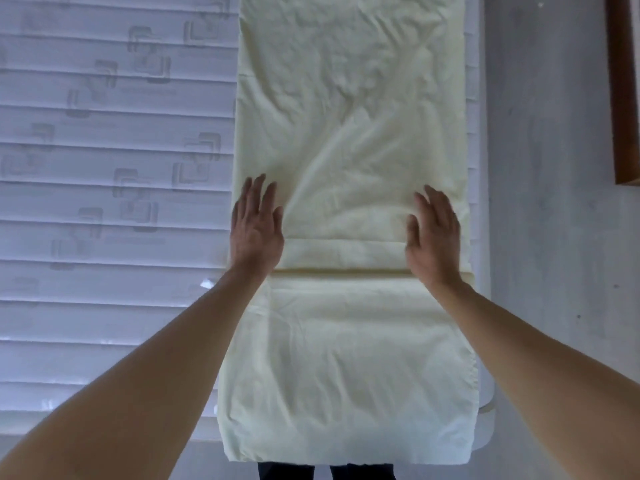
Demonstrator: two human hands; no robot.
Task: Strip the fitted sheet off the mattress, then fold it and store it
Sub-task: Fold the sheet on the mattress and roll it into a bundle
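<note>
The sheet [349, 133] is pale yellow and folded into a long narrow strip. Its long axis runs straight away from the person, along the right side of the mattress [114, 150]. The near end hangs a little over the mattress edge, and the far end goes out of view at the top. A fold edge crosses the strip from side to side, between the two hands. The left hand [257, 225] lies flat on the strip's left edge with straight fingers, gripping nothing. The right hand [433, 233] lies flat near the right edge, also open-palmed. The quilted mattress is white, and grey floor [554, 168] lies to the right.
</note>
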